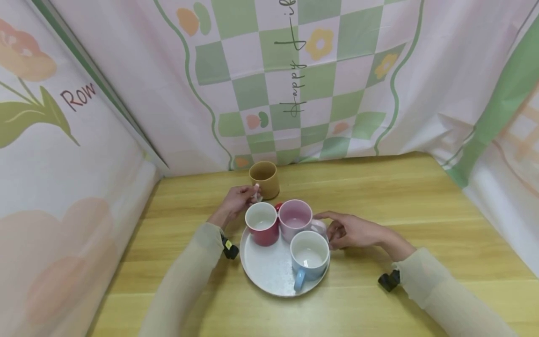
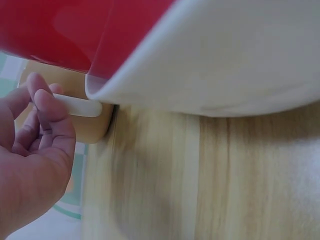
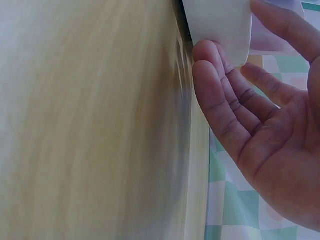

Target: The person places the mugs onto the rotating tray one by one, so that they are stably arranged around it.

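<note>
A tan mug (image 1: 265, 180) stands on the table behind the round white tray (image 1: 265, 276). My left hand (image 1: 240, 201) pinches its white handle (image 2: 82, 106). On the tray are a red mug (image 1: 266, 234) at the left, a pink mug (image 1: 294, 220) at the back, and a light blue mug (image 1: 309, 260) at the front right, all upright. Beside the tray's right edge is my right hand (image 1: 353, 229), its fingers slightly bent. In the right wrist view the fingertips (image 3: 207, 75) lie against the tray's pale side. The pink mug's handle is close to that hand.
The wooden table (image 1: 412, 201) reaches back to a hanging cloth (image 1: 282, 93) with a green and white check. Patterned cloth (image 1: 84, 178) also hangs along the left side, and more at the right. A black wrist camera (image 1: 389, 281) sits below the right sleeve.
</note>
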Demonstrator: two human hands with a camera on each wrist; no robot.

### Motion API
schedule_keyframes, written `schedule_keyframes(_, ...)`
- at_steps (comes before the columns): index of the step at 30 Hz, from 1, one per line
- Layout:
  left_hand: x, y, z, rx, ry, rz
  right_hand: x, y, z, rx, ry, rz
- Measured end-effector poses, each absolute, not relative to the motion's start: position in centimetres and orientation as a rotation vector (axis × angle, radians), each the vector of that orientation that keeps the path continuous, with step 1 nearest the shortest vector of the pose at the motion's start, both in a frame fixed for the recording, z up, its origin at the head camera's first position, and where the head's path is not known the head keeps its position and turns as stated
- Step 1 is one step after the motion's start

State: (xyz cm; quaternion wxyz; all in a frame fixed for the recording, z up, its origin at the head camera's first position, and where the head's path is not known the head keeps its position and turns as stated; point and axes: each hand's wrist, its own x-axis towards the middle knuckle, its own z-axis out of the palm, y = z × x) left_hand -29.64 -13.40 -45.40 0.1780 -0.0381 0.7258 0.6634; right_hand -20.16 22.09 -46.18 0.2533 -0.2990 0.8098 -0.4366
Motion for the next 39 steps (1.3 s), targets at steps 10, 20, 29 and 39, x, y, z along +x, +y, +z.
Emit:
schedule_keyframes(10, -29.1, -14.0, -45.1, -0.092, 2.081, 1.919, -20.1, 22.0, -46.1, -0.807, 2.206, -1.174)
schedule_keyframes(20, -28.0, -15.3, -44.2, -0.029, 2.125, 1.933, -20.1, 22.0, -46.0, -0.811, 2.202, -1.176)
schedule_keyframes(29, -26.6, -16.5, -43.7, 0.011, 2.176, 1.916, -20.0, 22.0, -46.1, -0.804, 2.207, -1.173)
schedule_keyframes(39, -25.0, -18.1, -42.1, -0.013, 2.177, 1.944, -20.1, 22.0, -45.9, -0.797, 2.221, -1.152)
